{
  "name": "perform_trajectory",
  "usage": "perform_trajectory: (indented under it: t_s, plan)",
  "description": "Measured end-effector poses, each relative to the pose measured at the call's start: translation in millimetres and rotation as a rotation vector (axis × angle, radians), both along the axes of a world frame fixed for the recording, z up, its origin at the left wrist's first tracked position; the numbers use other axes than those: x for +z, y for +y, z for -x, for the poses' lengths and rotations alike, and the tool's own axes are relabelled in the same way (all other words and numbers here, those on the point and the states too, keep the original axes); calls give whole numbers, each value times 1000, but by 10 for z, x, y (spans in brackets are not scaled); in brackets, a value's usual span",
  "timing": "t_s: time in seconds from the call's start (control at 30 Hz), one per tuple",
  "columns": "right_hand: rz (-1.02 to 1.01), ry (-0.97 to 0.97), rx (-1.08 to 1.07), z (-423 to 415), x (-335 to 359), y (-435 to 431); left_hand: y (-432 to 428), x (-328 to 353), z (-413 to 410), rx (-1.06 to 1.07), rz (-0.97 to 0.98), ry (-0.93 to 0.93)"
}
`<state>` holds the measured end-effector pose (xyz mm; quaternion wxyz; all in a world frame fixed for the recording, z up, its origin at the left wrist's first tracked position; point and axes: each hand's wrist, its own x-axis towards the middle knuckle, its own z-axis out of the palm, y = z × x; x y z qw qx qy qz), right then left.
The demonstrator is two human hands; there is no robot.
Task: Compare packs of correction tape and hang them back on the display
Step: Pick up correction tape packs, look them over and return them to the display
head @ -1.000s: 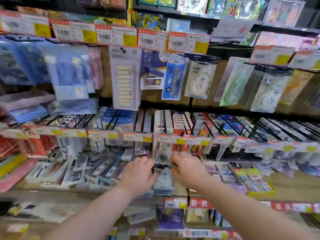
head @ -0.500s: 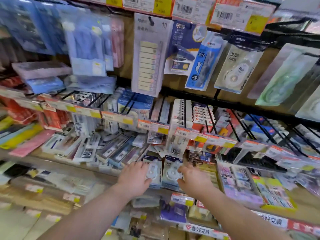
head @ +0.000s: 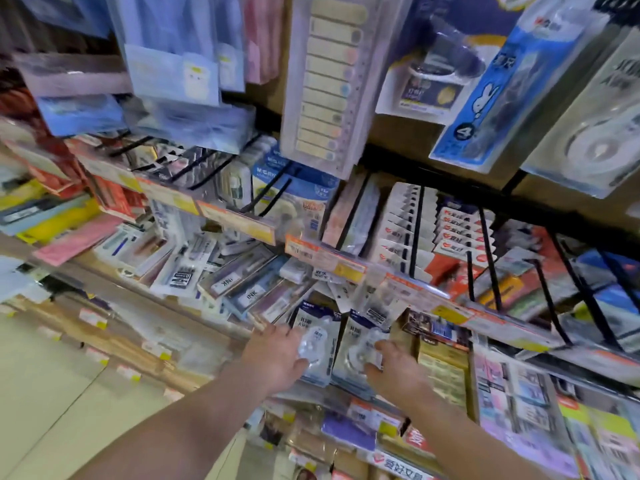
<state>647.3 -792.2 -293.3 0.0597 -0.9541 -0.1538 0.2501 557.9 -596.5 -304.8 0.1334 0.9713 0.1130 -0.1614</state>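
Observation:
Two matching packs of correction tape, white with a dark top and a clear blister, sit side by side low in the middle of the head view. My left hand (head: 277,355) holds the left pack (head: 317,336) by its left edge, thumb on the blister. My right hand (head: 394,367) holds the right pack (head: 360,341) from its right side. Both packs are below the hooks with orange price tags (head: 325,256). The packs' lower ends are hidden behind my hands.
Black wire hooks (head: 488,258) with red and white packs jut out above the hands. Ink boxes (head: 239,289) lie stacked to the left. Large hanging packs (head: 325,84) fill the upper row. A lower shelf edge with price labels (head: 388,427) runs beneath my wrists.
One second ago both hands were up at a single hanging pack. Now each hand holds its own pack, lower and apart. The view has tilted and moved closer to the shelves.

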Motion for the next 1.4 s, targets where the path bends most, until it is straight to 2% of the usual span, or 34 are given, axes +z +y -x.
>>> perform_trajectory:
  t_s: [0.2, 0.37, 0.5, 0.57, 0.67, 0.77, 0.9, 1.2, 1.4]
  plan:
    - [-155, 125, -186, -123, -190, 12, -10, -170, -170, 101, 83, 77]
    - [-274, 185, -356, -164, -329, 15, -36, -212, -236, 294, 316, 79]
    - [-399, 231, -517, -160, -370, -3, -61, -232, -258, 404, 409, 53]
    - [-431, 224, -560, -163, -377, -22, -71, -219, -267, 516, 551, 40]
    - [-523, 292, -781, -186, -438, -45, -96, -158, -250, 671, 730, 12]
    - [-673, 408, -1022, -125, -462, -64, -146, -139, -199, 785, 800, 20]
    - [-749, 404, -1062, 60, -407, -130, -213, -105, -93, 912, 906, 33]
    - [-922, 310, -1068, 551, -237, -285, -367, 56, 336, 769, 920, -30]
    - [-1031, 241, -1059, 912, -31, -355, -432, 229, 595, 718, 1002, -115]
